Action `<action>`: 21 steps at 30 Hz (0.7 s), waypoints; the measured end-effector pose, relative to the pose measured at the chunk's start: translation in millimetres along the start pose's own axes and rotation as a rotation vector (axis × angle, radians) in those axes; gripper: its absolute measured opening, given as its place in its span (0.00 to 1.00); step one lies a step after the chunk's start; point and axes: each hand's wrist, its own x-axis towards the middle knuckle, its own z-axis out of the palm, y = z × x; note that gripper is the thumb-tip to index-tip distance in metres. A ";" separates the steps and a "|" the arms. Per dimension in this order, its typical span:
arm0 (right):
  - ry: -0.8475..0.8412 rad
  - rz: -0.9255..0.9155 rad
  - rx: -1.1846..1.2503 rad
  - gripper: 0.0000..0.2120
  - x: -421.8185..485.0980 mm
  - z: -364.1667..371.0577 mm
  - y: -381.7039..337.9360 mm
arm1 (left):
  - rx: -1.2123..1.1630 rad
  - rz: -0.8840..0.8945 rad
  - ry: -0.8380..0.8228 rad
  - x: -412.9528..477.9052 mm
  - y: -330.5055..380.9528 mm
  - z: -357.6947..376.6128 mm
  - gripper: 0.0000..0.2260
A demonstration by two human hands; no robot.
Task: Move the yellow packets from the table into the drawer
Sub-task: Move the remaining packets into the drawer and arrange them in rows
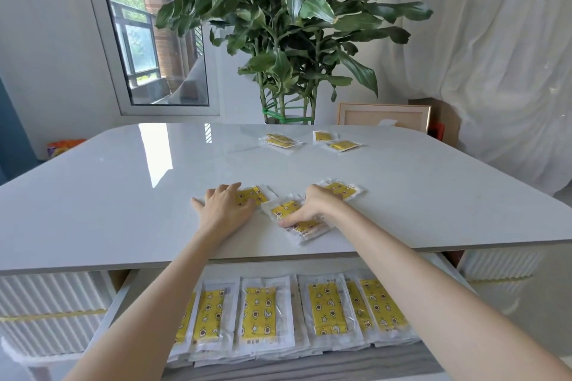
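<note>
Now the person stands at the near edge of the white surface (pixel 123 195), with both bare arms reaching over it. The left hand (pixel 227 210) lies flat on one yellow packet (pixel 252 195); its fingers are straight and a little spread, so this grip is open and only presses the packet down on the surface. Just beside it, the right hand (pixel 312 207) arches over a small pile of yellow packets (pixel 286 209). The thumb presses on the near part of the pile and the fingers bend down behind the back of the hand, so this grip is closed on the pile, which lies on the surface. A third packet (pixel 342 190) lies just behind the right hand and is partly hidden by it. Well apart, near the far edge of the surface, lie the far packets (pixel 280 140), in three small groups close to each other. Below the near edge of the surface the drawer (pixel 114 309) is pulled out, between the two forearms, and the packets in the drawer (pixel 266 312) lie side by side in a row of stacks. Behind the surface stand a big green plant (pixel 288 25) and a framed picture (pixel 383 116); a window (pixel 139 40) is at the left and a white curtain (pixel 495 56) at the right.
</note>
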 end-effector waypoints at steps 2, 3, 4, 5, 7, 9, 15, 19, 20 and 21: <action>-0.030 0.002 -0.028 0.44 0.5 -3.6 -1.5 | -0.006 0.008 0.012 -0.9 -1.5 -1.5 0.25; -0.047 0.004 -0.033 0.46 0.7 -4.9 -2.1 | -0.013 0.008 0.015 -1.7 -2.8 -2.2 0.25; -0.067 0.007 -0.033 0.46 0.9 -5.6 -2.1 | -0.028 0.006 0.017 -2.1 -4.2 -2.3 0.26; -0.089 0.013 -0.022 0.45 0.7 -6.4 -1.5 | -0.046 0.002 0.020 -2.5 -5.5 -2.4 0.26; -0.113 0.025 0.055 0.42 -1.5 -8.3 0.2 | -0.076 0.000 0.027 -3.5 -7.2 -2.9 0.26; -0.111 0.034 0.134 0.47 -4.9 -9.6 3.4 | -0.094 -0.005 0.031 -4.0 -8.1 -3.3 0.26; -0.075 0.016 0.288 0.40 -10.1 -7.5 20.3 | -0.198 -0.017 0.023 1.3 -10.8 -2.5 0.30; 0.007 0.007 0.644 0.29 2.6 -8.9 32.1 | -0.249 0.015 -0.005 1.8 -8.5 -3.5 0.30; 0.090 0.033 0.769 0.28 8.3 -10.2 35.3 | -0.245 0.021 -0.008 2.2 -8.1 -3.0 0.30; 0.186 0.070 0.893 0.27 13.7 -11.8 38.6 | -0.241 0.021 -0.008 2.6 -7.9 -2.5 0.30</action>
